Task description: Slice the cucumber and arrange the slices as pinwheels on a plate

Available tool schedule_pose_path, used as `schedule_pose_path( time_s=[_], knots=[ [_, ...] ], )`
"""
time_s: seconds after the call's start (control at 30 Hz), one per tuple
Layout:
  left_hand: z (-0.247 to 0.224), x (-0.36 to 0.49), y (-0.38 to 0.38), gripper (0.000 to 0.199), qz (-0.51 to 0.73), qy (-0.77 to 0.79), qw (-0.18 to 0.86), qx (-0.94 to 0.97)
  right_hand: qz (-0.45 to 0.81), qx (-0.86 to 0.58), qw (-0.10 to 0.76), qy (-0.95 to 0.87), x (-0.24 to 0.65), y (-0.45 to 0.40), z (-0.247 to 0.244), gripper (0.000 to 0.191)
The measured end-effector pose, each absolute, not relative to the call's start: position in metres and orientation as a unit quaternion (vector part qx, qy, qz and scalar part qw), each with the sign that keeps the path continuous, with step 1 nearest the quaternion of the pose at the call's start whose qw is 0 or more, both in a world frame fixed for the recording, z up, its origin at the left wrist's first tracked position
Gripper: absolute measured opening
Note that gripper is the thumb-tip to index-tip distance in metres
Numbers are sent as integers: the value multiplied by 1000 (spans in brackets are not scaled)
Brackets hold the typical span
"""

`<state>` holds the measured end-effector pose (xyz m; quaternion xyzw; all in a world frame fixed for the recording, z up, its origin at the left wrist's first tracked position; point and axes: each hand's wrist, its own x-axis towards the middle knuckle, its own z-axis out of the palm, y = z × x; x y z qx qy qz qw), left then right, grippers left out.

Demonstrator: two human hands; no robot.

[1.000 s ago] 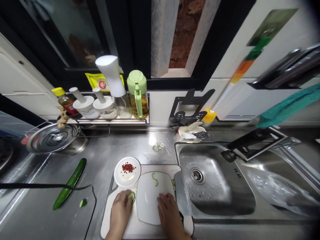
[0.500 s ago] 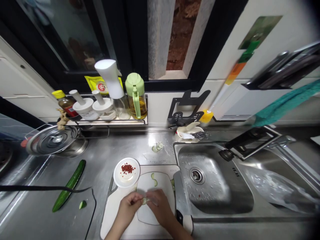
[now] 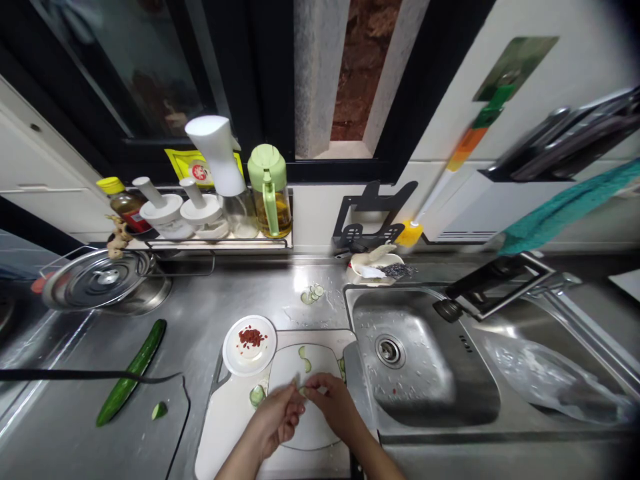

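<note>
My left hand (image 3: 279, 419) and my right hand (image 3: 334, 402) meet over a white plate (image 3: 313, 437) on the cutting board (image 3: 225, 433). Their fingertips pinch a small, thin cucumber slice (image 3: 302, 391) between them, partly covered by the fingers. Curved cucumber pieces (image 3: 305, 363) lie on the plate, just beyond my fingers. Beside my left wrist, a little stack of cucumber slices (image 3: 257, 396) rests on the board. The broad blade of a knife (image 3: 359, 380) lies along the board's right side, with more slices partly visible next to it.
A white dish (image 3: 235, 360) holding small red berries stands at the board's upper left. A whole cucumber (image 3: 131, 377) and a cut end (image 3: 159, 410) lie left. Some slices (image 3: 313, 294) sit behind the board. The sink (image 3: 430, 373) is on the right.
My left hand has turned and shifted right, bringing the stack of slices on the board into sight. My right hand has moved slightly right. The view has shifted a little.
</note>
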<state>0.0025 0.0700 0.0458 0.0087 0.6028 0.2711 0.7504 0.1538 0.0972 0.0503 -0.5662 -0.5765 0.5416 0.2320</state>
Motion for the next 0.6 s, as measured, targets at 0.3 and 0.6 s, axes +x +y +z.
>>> schedule_pose_path(
  time_s=[0.3,0.6],
  knots=[
    [39,2,79,27,331,524,780,-87,524,-570,214,-596,164,102,52,16],
    [33,-2,87,27,360,611,694,121,510,-567,156,-628,163,122,52,16]
  ],
)
